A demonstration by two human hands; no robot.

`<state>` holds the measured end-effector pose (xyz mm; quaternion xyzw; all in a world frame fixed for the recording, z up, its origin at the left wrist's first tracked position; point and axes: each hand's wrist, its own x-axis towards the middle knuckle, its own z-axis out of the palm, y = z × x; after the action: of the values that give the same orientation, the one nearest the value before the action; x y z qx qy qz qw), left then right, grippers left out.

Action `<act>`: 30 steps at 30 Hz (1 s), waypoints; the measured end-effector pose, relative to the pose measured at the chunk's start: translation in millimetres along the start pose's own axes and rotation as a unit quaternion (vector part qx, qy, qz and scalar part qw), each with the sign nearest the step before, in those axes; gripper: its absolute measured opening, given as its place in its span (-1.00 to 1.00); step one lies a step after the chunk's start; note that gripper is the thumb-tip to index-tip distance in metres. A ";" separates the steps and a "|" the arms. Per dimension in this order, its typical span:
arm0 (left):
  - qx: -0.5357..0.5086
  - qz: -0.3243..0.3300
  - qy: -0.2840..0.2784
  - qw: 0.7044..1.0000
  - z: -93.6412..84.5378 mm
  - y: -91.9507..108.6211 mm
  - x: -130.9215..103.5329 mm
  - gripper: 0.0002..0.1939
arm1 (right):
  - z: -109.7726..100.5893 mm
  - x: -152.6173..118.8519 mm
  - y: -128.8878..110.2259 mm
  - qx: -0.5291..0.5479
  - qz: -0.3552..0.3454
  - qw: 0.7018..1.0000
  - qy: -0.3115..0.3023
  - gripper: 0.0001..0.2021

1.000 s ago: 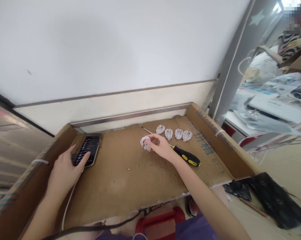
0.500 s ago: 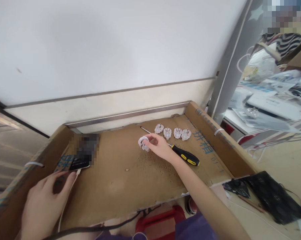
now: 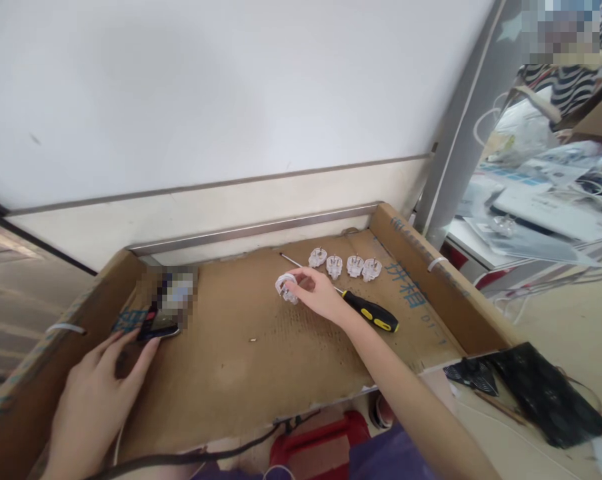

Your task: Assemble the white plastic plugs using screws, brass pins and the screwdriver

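The right hand [image 3: 317, 293] pinches a clear plug [image 3: 286, 287] at its ten o'clock, resting on the cardboard surface [image 3: 261, 360]. The left hand [image 3: 98, 393], fingers spread, touches the phone [image 3: 161, 319] at its one o'clock.

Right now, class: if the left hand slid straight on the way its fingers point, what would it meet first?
The phone: the left hand points up-right at its near end, fingertips seemingly already touching, though depth is unclear.

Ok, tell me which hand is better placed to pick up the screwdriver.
Right. The right hand rests directly over the screwdriver, whose shaft passes beneath it, though its fingers pinch a clear plug. The left hand is across the tray at the phone.
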<state>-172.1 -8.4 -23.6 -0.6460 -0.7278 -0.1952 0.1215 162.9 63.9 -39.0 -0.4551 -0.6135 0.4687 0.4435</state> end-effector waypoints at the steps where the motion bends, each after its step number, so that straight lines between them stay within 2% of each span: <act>1: -0.004 -0.005 0.017 1.000 -3.2 4.3 0.5 -0.43 | 0.0 0.1 0.4 0.000 -0.001 1.000 0.000 -0.74; 4: -0.033 -0.016 0.054 0.998 -10.4 27.2 5.3 -0.37 | 0.4 0.8 3.1 0.001 -0.003 1.000 -0.002 -0.74; 6: -0.091 -0.006 0.050 0.995 -9.8 54.9 12.4 -0.38 | 1.1 1.9 5.8 0.002 -0.005 1.000 -0.001 -0.73; 9: -0.241 0.037 0.000 0.970 0.4 113.8 27.6 -0.47 | 2.1 4.3 9.5 0.003 -0.010 1.000 0.004 -0.72; 12: -0.260 0.085 -0.065 0.960 16.8 170.8 41.4 -0.55 | 1.7 5.7 12.1 0.011 -0.009 1.000 0.009 -0.71; 14: -0.298 0.124 -0.116 0.939 28.8 193.3 45.7 -0.66 | 1.0 5.1 13.6 0.016 -0.001 1.000 0.009 -0.70; 16: -0.363 0.127 -0.136 0.913 40.5 200.9 45.0 -0.68 | 0.9 2.9 15.1 0.016 0.007 1.000 0.009 -0.68; 19: -0.420 0.094 -0.127 0.893 54.3 195.1 38.7 -0.68 | 3.5 -0.8 17.3 0.004 0.008 1.000 0.012 -0.66; 23: -0.397 0.106 -0.099 0.906 63.8 183.9 34.9 -0.70 | 10.0 -1.8 20.2 -0.016 -0.002 1.000 0.015 -0.69; 30: -0.379 0.108 -0.106 0.913 70.3 177.0 40.0 -0.68 | 13.4 5.2 26.8 -0.040 -0.037 0.997 0.049 -0.69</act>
<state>2.6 74.0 -46.8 -0.7351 -0.5334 -0.3729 -0.1900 152.7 70.6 -66.9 -0.4720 -0.6258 0.4042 0.4714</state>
